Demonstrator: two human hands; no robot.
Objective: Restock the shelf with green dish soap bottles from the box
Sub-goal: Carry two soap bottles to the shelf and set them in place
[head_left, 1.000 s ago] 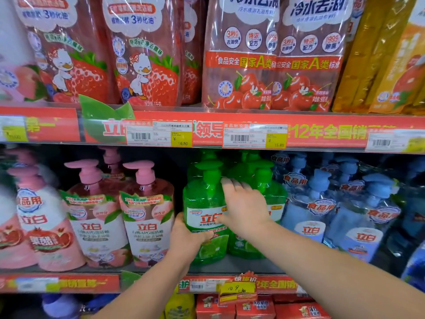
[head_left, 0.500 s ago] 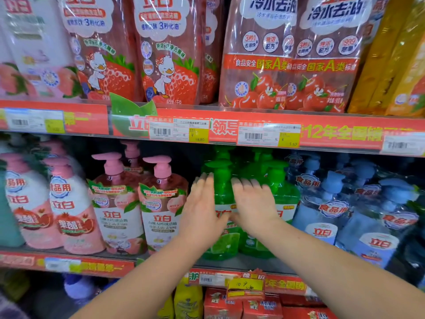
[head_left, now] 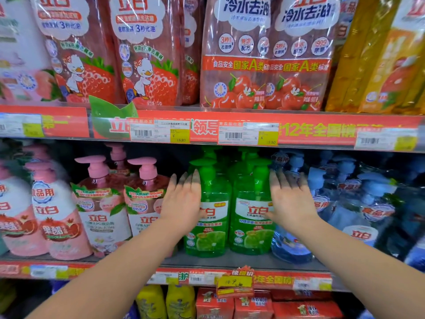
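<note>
Two green dish soap bottles with pump tops stand side by side at the front of the middle shelf [head_left: 230, 263], the left one [head_left: 212, 217] and the right one [head_left: 250, 217], with more green bottles behind them. My left hand [head_left: 184, 203] lies flat against the left side of the left bottle, fingers straight and apart. My right hand [head_left: 291, 201] lies flat against the right side of the right bottle, fingers spread. Neither hand grips a bottle. The box is out of view.
Pink pump bottles [head_left: 103, 203] crowd the shelf to the left of the green ones, blue pump bottles [head_left: 349, 203] to the right. Red refill pouches [head_left: 264, 54] hang on the shelf above. Yellow bottles [head_left: 165, 300] and red packs [head_left: 230, 305] sit below.
My hands have parted: both were on the front of the green bottles, and now the left is at the left flank and the right at the right flank. The view has moved closer.
</note>
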